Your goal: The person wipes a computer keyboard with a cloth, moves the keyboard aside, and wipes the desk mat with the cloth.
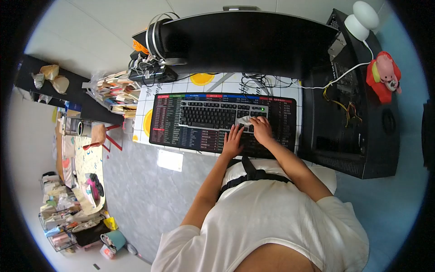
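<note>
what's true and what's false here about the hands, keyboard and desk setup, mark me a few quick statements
1. The right hand holds a white tissue-like piece. True.
2. The left hand grips the same piece. False: it is palm-down, fingers extended at the near edge of the keyboard.
3. A green light shows near the keyboard's upper right corner. True.
4. The mat under the keyboard is plain white. False: it is dark, with printed text.
5. The computer case stands toward the right end of the monitor. True.
</note>
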A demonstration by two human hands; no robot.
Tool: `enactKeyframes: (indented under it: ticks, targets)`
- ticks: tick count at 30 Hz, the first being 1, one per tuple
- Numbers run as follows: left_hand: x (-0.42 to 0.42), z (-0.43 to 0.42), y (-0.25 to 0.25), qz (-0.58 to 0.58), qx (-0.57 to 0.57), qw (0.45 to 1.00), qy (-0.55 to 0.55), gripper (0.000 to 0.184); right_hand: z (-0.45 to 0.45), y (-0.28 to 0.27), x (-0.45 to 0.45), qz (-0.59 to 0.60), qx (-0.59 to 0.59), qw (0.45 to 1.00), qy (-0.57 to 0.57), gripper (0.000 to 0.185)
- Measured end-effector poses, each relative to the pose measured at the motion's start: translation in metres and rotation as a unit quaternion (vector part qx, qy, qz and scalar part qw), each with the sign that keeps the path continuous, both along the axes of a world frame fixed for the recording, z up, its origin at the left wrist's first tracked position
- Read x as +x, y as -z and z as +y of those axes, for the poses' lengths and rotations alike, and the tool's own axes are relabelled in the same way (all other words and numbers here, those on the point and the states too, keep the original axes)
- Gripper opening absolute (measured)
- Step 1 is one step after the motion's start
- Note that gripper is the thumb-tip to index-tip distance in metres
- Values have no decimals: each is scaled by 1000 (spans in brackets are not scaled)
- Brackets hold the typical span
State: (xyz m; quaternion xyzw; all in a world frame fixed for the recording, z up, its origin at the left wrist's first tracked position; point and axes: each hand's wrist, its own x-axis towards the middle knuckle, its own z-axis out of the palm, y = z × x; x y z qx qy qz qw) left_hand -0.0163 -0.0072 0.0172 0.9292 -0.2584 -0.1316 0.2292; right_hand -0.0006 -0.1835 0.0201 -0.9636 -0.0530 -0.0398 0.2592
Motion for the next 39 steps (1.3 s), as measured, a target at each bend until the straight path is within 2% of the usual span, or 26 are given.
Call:
enactKeyframes:
  ticks: [1, 3, 4, 6, 9, 10, 17, 20, 21, 23, 25, 27, 29, 31, 32, 35, 39]
  targets:
    - [1, -2, 0, -1, -5, 1000, -6, 83, -2, -1, -1, 0, -1, 1000, 4, 35]
    - [0, -4, 1, -1, -4, 1000, -11, 81, -9, -2, -5, 71, 103, 992, 2, 38]
    - [-1, -5, 1, 0, -2, 1000, -19, 80, -12, 0, -7, 70, 102, 992, 2, 38]
    - [-1, -3, 6, -1, 0, 1000, -15, 78, -16, 4, -15, -62, -73, 988, -117, 35]
    - [0, 0, 12, -4, 1, 1000, -11, 73, -9, 11, -17, -87, -111, 981, -130, 38]
    - [0, 0, 13, -3, -2, 1000, -9, 71, -8, 10, -14, -37, -165, 976, -136, 40]
    - [-1, -2, 14, -12, -4, 1000, -20, 68, -10, 16, -19, -15, -157, 978, -139, 40]
    - [-2, 0, 10, -20, -4, 1000, -16, 67, -4, 19, -16, -96, -248, 956, -126, 39]
    - [-3, 0, 12, -17, -3, 1000, -16, 67, -4, 19, -17, -93, -246, 956, -127, 39]
    - [-3, -1, 14, -39, -5, 999, -15, 65, -4, 18, -21, 0, -200, 975, -100, 38]
    - [-2, -2, 11, -50, -5, 999, -15, 64, -10, 7, -20, 0, -205, 971, -121, 38]
    - [-1, -1, 9, 1, 16, 1000, -7, 70, -10, 3, -12, -80, -196, 967, -143, 37]
    - [-4, 0, 8, -1, 5, 1000, -6, 71, -9, 5, 2, -83, -158, 971, -160, 32]
    - [-2, 0, 6, 10, -2, 1000, -9, 73, -6, -2, 13, -68, -234, 956, -162, 28]
    - [-2, -2, 5, 15, 7, 1000, -16, 73, -7, -6, 15, -52, -209, 963, -163, 25]
    - [-2, -1, 2, 6, 1, 1000, -13, 72, -4, 6, 8, -49, -184, 967, -167, 25]
    - [-2, -1, 9, -11, -15, 1000, -20, 71, -9, 5, 6, -67, -221, 956, -179, 26]
